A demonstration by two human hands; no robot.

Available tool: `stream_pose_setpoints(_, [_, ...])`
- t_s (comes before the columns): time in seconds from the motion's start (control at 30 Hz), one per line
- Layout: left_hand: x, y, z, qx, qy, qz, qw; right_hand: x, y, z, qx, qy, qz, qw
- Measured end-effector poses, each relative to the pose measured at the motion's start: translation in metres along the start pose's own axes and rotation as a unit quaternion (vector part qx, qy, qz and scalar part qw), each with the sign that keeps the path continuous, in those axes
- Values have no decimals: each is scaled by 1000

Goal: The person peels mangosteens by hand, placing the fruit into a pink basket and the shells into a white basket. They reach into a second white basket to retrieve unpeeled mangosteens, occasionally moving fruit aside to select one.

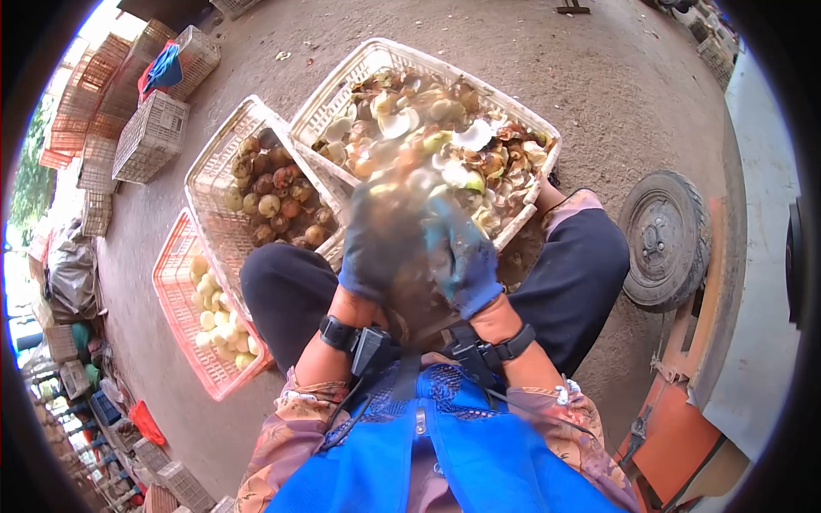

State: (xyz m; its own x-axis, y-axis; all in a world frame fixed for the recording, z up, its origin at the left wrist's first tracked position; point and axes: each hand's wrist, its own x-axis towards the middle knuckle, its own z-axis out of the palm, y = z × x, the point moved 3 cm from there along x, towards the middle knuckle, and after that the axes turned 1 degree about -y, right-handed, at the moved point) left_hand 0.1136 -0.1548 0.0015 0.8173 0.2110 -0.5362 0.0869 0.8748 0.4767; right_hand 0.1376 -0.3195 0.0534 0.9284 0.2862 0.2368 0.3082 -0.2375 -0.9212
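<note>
Head view. L hand (pixel 375 248) & R hand (pixel 462 256), both in blue gloves, pressed close together at centre w/ a blurred brown object (pixel 416 295) between them; grip not resolvable. Just beyond: white crate of husk scraps (pixel 359 64). To the left: white crate of brown fruit (pixel 218 154), red crate of pale peeled fruit (pixel 171 291). Right: wheel (pixel 665 239).

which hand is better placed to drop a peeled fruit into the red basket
Probably the left hand. The red basket of pale fruit lies on the person's left, past the left knee, while the right hand sits nearer the white crate of husks. Motion blur hides what the fingers hold.
</note>
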Motion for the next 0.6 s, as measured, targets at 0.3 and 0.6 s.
stream_pose_setpoints(0.3, [27, 1, -30, -27, -45, -43, 998, -6, -8, 8, -365, -134, -116, 914])
stream_pose_setpoints(0.6, [-5, 3, 12, 12, -65, -23, 998, -5, 1, 7, -355, -176, -144, 907])
